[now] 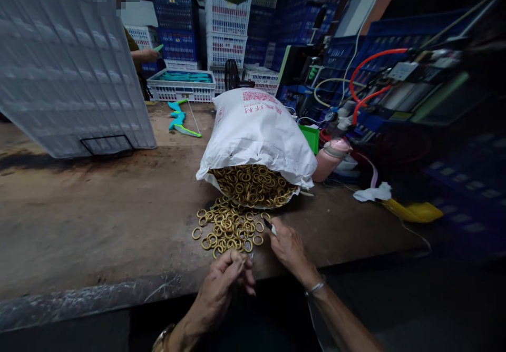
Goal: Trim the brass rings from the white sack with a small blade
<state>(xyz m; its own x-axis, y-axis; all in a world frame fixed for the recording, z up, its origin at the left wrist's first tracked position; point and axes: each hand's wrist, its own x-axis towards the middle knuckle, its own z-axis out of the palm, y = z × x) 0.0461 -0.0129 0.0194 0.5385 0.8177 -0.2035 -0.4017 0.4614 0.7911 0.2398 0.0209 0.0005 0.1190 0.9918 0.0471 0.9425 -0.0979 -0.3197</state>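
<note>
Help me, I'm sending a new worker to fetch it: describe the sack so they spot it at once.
Start at the long brown workbench. Mid-bench, just beyond the left hand and the right hand with its small tool, a white sack lies on its side. Only it has red print on top and an open mouth spilling yellow rings.

Gold-coloured metal rings (231,231) lie flat in a loose heap on the desk (98,209), right at the open mouth of a white sack (256,130) lying on its side, itself packed with more.
</note>
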